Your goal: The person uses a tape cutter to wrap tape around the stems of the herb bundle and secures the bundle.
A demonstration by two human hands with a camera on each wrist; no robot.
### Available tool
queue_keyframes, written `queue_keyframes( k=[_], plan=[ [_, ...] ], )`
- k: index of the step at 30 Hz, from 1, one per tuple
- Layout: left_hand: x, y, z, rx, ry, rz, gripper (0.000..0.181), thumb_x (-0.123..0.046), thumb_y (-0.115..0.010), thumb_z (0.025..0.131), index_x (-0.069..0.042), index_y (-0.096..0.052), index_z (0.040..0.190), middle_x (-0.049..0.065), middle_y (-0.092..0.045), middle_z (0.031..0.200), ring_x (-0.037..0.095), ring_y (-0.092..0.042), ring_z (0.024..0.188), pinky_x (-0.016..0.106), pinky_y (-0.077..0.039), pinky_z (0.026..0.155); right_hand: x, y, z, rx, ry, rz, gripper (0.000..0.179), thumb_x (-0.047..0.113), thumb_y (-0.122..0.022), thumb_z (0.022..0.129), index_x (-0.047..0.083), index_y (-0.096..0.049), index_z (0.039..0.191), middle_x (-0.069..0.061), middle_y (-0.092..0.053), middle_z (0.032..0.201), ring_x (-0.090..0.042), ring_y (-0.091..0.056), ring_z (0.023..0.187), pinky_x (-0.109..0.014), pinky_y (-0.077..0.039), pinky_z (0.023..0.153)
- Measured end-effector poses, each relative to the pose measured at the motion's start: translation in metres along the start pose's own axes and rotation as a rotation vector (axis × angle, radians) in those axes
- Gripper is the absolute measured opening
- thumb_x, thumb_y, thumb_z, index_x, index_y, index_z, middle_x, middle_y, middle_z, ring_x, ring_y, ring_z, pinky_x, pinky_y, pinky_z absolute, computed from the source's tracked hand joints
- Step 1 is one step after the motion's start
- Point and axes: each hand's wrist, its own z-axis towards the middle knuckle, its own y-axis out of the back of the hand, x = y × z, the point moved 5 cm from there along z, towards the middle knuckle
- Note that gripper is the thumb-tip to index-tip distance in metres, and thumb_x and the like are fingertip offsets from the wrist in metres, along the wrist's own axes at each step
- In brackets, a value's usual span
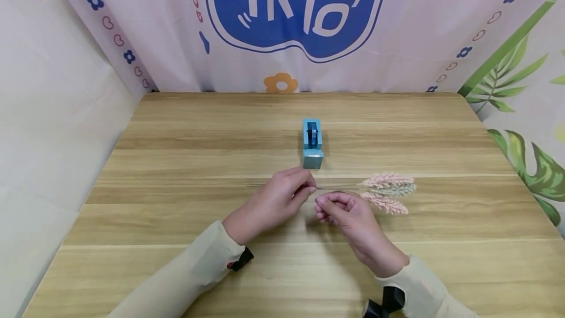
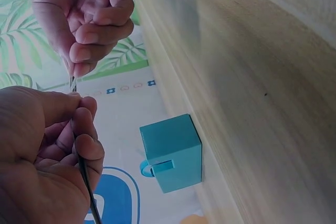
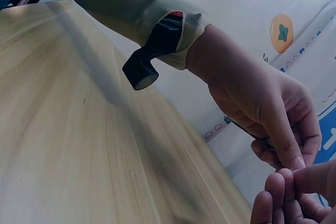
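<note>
My left hand (image 1: 280, 195) pinches the thin dark stems (image 2: 84, 171) of several artificial wheat-like sprays between thumb and fingers. Their fluffy heads lie to the right: pink heads (image 1: 388, 203) and a pale green head (image 1: 397, 189). My right hand (image 1: 353, 222) is just right of the left, its thumb and finger pressed together at a small translucent piece that looks like clear tape (image 2: 73, 84), against the stems. In the right wrist view, the fingertips of both hands nearly meet, and the right fingers hide most of that piece.
A blue tape dispenser (image 1: 312, 158) stands on the wooden table (image 1: 198, 161) just beyond the left hand. A printed cloth (image 1: 176, 28) hangs behind the table's far edge, and leaf-patterned cloth (image 1: 521, 102) is at the right.
</note>
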Motion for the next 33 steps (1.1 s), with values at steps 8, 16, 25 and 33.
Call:
queue_keyframes(
  k=[8, 16, 25, 33],
  plan=[
    [0.000, 0.001, -0.002, -0.047, -0.020, -0.027, 0.005, -0.007, -0.068, 0.101, -0.006, -0.071, 0.097, 0.004, -0.074, 0.093, 0.008, -0.060, 0.079, 0.017, -0.052, 0.069, -0.003, 0.002, 0.005, -0.045, 0.021, -0.048, 0.023, 0.007, -0.066, 0.102, -0.013, -0.066, 0.113, 0.002, -0.077, 0.086, -0.008, -0.072, 0.081, -0.023, -0.060, 0.081],
    [0.000, 0.002, -0.003, -0.037, 0.013, -0.034, 0.008, -0.006, -0.069, 0.100, -0.005, -0.068, 0.108, 0.004, -0.076, 0.096, 0.009, -0.067, 0.083, 0.019, -0.056, 0.073, -0.005, 0.003, 0.010, -0.069, 0.052, -0.077, 0.027, 0.007, -0.065, 0.103, -0.015, -0.064, 0.117, -0.001, -0.077, 0.089, -0.009, -0.072, 0.082, -0.023, -0.060, 0.082],
    [0.000, 0.002, -0.005, -0.038, -0.023, -0.040, 0.017, -0.002, -0.065, 0.102, -0.005, -0.074, 0.116, 0.005, -0.078, 0.112, 0.011, -0.069, 0.092, 0.024, -0.059, 0.080, -0.005, 0.003, 0.013, -0.069, 0.069, -0.064, 0.025, 0.007, -0.066, 0.102, -0.014, -0.065, 0.116, -0.001, -0.078, 0.090, -0.010, -0.073, 0.082, -0.024, -0.061, 0.082],
    [0.001, 0.003, -0.007, -0.042, -0.031, -0.024, 0.016, -0.001, -0.066, 0.101, -0.008, -0.077, 0.110, 0.004, -0.077, 0.107, 0.010, -0.069, 0.092, 0.021, -0.059, 0.080, -0.005, 0.002, 0.014, -0.081, 0.099, -0.064, 0.027, 0.004, -0.069, 0.100, -0.016, -0.067, 0.117, -0.004, -0.080, 0.095, -0.011, -0.073, 0.084, -0.024, -0.061, 0.083]
  ],
)
